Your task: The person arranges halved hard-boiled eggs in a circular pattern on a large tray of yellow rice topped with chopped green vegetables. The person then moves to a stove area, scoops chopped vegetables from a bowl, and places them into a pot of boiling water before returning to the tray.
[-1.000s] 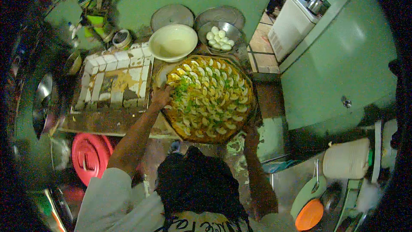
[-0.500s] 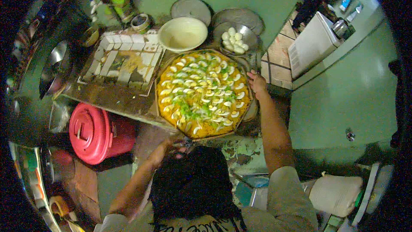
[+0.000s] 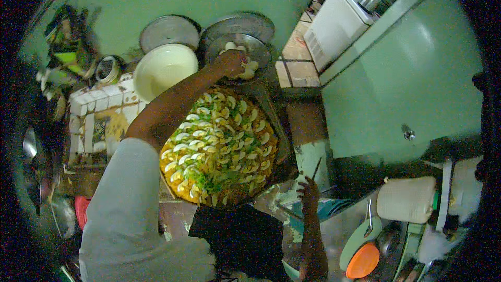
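Observation:
A large tray of yellow noodles (image 3: 245, 149), topped with sliced boiled eggs and chopped greens, lies on the counter before me. My left hand (image 3: 231, 63) reaches across it into a metal bowl (image 3: 258, 51) of peeled boiled eggs (image 3: 246, 72). Its fingers are bent down among the eggs; whether they grip one cannot be made out. Low at the right of the tray, my right hand (image 3: 309, 194) is closed round a knife (image 3: 317, 169), with the thin blade pointing up and away. My left forearm hides the tray's far left part.
A cream basin (image 3: 166, 70) stands left of the egg bowl, with round metal lids (image 3: 169, 34) against the wall. White tiles (image 3: 102, 102) edge a recess at the left. A red bucket (image 3: 82, 210) is below. A plastic container (image 3: 406, 198) and an orange bowl (image 3: 363, 260) are at lower right.
My left hand has gone from the tray's near edge to the egg bowl. My right hand has left the tray's right edge, come down nearer me, and now has the knife. The view has shifted.

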Demonstrator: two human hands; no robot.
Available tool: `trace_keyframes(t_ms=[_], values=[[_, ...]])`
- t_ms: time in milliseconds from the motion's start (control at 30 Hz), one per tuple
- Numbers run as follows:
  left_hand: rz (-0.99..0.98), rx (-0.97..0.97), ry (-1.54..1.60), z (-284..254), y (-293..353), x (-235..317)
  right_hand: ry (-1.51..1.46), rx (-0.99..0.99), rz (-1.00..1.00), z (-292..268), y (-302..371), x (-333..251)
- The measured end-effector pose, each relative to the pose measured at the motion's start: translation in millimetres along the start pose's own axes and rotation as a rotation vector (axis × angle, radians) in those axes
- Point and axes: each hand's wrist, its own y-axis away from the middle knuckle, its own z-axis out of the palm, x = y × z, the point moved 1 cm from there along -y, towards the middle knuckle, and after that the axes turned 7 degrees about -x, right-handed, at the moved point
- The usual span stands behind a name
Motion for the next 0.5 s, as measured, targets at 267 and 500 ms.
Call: trace_keyframes(t_ms=[267,500], values=[[0.059,-0.462,-0.116,64.1,-71.3,-18.3,0.076,0.344,0.053,-1.4,124.3,23.2],[-0.016,-0.386,0.956,-0.2,-31.3,13.1,-0.193,0.174,-0.067,33.0,108.3,-7.4]])
